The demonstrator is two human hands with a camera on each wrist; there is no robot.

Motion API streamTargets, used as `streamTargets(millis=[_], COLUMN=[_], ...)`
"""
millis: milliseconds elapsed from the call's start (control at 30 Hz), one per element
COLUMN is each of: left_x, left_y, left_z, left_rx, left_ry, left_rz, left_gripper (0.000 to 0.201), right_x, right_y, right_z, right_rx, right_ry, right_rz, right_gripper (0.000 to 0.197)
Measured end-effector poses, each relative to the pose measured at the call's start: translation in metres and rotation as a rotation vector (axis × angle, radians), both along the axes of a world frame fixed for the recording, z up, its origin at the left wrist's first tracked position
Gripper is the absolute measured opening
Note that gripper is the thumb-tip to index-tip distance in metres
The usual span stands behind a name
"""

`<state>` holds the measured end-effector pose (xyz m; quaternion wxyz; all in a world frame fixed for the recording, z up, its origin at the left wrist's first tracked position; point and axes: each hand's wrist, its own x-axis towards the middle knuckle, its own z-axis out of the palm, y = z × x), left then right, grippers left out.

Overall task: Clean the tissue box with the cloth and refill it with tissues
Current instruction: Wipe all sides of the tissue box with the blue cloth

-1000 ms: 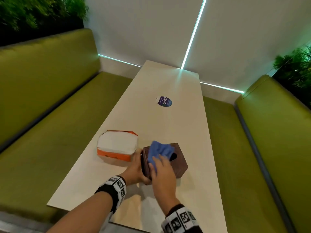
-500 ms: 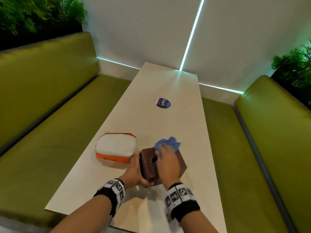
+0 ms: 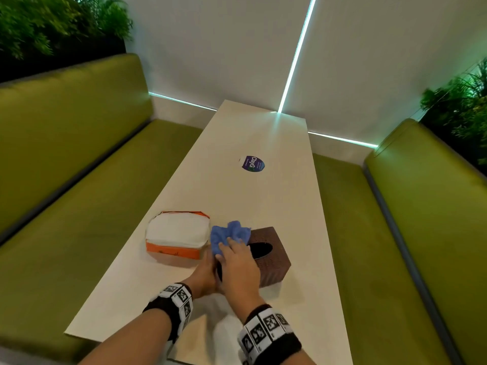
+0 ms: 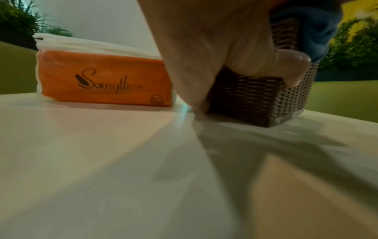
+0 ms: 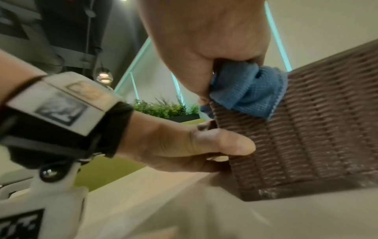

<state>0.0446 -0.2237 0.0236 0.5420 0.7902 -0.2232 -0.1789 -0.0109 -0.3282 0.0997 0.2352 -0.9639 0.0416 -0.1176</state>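
On the near end of the long pale table point(image 3: 263, 196) stands the brown woven tissue box point(image 3: 271, 262), with its dark oval opening facing up and nothing to be made out inside it. The left hand point(image 3: 204, 275) grips the box's near left corner; in the left wrist view its thumb lies curled along the woven side, while the other fingers are hidden behind the box and, from the head view, under the right hand. The right hand point(image 3: 238, 264) is laid over the box's near left top edge, fingers bent round the bunched blue cloth point(image 3: 228, 234), which it holds pressed against the box; the right wrist view shows the cloth squeezed out below the palm onto the weave, but the fingertips themselves are out of sight. Part of the cloth rises past the box's far left corner. Just left of the box lies the orange pack of tissues point(image 3: 178, 239), its white stack showing on top. A round purple sticker point(image 3: 253, 164) sits farther along the table; its small print is unreadable. Green benches point(image 3: 79, 206) flank the table.
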Motion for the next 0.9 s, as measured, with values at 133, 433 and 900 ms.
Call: streamTargets(millis=[133, 433, 900], left_x=[0.0, -0.002, -0.007], left_y=[0.001, 0.0, 0.0], left_z=[0.0, -0.001, 0.011], left_rx=[0.026, 0.088, 0.236], left_ry=[0.011, 0.036, 0.072], left_rz=[0.015, 0.059, -0.093], left_gripper=[0.124, 0.134, 0.045], right_x=[0.008, -0.009, -0.016], right_y=[-0.05, -0.101, 0.013], right_z=[0.004, 0.023, -0.014], right_rx=[0.007, 0.181, -0.093], right_ry=[0.083, -0.046, 0.093], right_rz=[0.05, -0.439, 0.081], right_gripper=[0.035, 0.038, 0.062])
